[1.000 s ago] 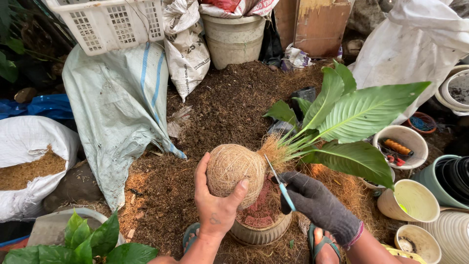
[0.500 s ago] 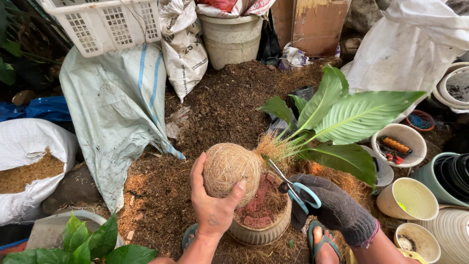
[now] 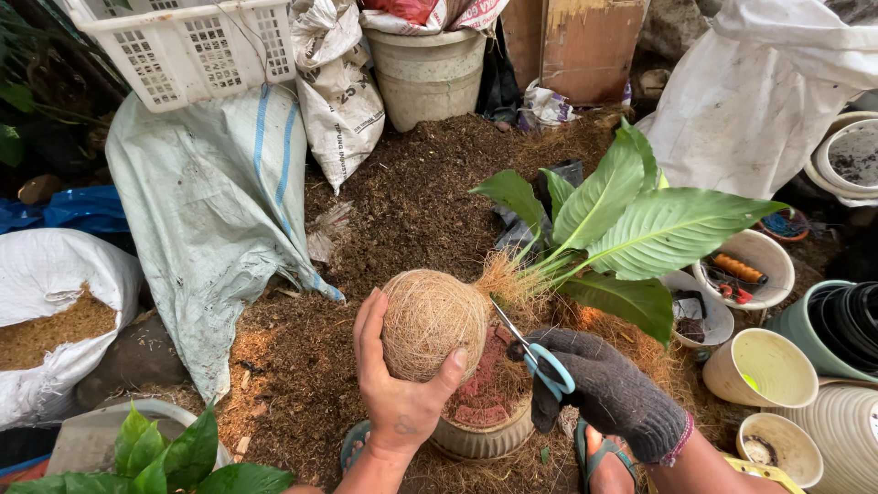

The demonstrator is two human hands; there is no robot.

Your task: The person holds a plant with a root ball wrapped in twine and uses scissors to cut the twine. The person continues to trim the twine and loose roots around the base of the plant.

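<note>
A: Change since the frames before: the scissors [image 3: 535, 352] are now sitting lower and flatter. A second ago the blades were pointing up past the ball's edge; now the tips are pressing in at the neck where fibre meets stems. The fibre ball [image 3: 432, 322] is hardly shifting.

B: Grip on the ball?

A: The left hand [image 3: 398, 389], bare, is cupping it from 6 o'clock. The fingers are wrapping up the 9 o'clock side, and the thumb [image 3: 455, 363] is pressing at about 4 o'clock. The hand is closed firmly on the ball, which is lying on its side, with the plant leaves [image 3: 640, 224] fanning out toward 2 o'clock.

B: Why sideways?

A: My reading: tilting it is exposing the loose tuft at the neck to the blades, and the low pot [image 3: 480, 425] beneath is catching the trimmings.

B: Right hand?

A: The right hand [image 3: 608, 393] is wearing a dark knit glove, with fingers through the blue loops, curled tight. The blades are showing only a narrow opening; I cannot tell whether they are closing on strands.

B: Ball relative to the fingers?

A: It is touching the left palm and fingers. The blade tips are lying just beside it at 3 o'clock. All of this is hanging over the brown mulch heap [image 3: 412, 192].
</note>
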